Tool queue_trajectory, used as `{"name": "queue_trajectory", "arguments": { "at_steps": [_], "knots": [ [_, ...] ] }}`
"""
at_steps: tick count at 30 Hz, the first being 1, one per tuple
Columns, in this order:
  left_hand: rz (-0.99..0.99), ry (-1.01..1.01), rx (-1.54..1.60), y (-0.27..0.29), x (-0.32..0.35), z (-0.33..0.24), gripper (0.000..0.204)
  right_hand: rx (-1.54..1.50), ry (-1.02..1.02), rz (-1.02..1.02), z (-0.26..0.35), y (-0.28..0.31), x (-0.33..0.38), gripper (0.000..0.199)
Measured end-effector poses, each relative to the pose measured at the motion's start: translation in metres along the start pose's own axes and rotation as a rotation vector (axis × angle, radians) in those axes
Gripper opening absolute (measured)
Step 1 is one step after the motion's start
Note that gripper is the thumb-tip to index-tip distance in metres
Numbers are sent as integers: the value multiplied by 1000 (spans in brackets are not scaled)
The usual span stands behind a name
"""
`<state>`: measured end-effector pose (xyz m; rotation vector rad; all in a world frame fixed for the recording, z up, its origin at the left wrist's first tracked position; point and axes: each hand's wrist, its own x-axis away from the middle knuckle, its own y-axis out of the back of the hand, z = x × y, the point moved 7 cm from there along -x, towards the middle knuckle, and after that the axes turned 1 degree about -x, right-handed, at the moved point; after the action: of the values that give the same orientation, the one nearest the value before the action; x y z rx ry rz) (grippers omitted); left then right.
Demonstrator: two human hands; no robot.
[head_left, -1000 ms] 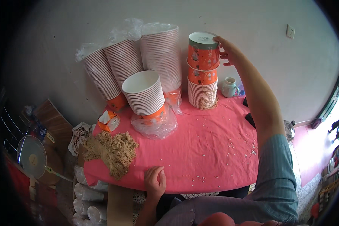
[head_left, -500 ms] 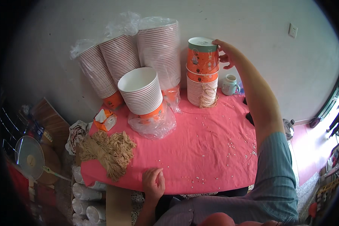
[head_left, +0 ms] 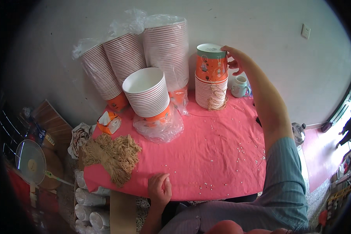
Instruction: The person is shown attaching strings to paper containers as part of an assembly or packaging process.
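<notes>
Two hands were observed. The right hand (head_left: pixel 234 62), upper right of centre, stood with fingers parted, touching the top of one upside-down stack of orange, green-banded paper buckets (head_left: pixel 211 67). The left hand (head_left: pixel 160 188), lower centre, lay loosely curled at the edge of the pink cloth-covered tabletop (head_left: pixel 199 150). Three tall plastic-wrapped bucket stacks (head_left: pixel 167 54) occupied the upper left; one tan strand bundle (head_left: pixel 114 156) lay lower left.

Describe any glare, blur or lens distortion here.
Head view: bright light washes out the floor at far right; the doorway frame bows and corners go black. Also head view: the right hand and orange tub look fairly sharp.
</notes>
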<state>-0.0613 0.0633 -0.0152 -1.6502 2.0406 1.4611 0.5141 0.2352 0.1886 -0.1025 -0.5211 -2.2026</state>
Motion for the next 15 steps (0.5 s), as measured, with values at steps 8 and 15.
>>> {"name": "queue_trajectory", "arguments": {
  "at_steps": [8,15],
  "knots": [
    [-20,9,25,3,1,0,20,75,57,-52,-1,1,-3,80],
    [-6,-10,20,1,2,3,20,767,582,-454,76,-29,17,96]
  ]
}}
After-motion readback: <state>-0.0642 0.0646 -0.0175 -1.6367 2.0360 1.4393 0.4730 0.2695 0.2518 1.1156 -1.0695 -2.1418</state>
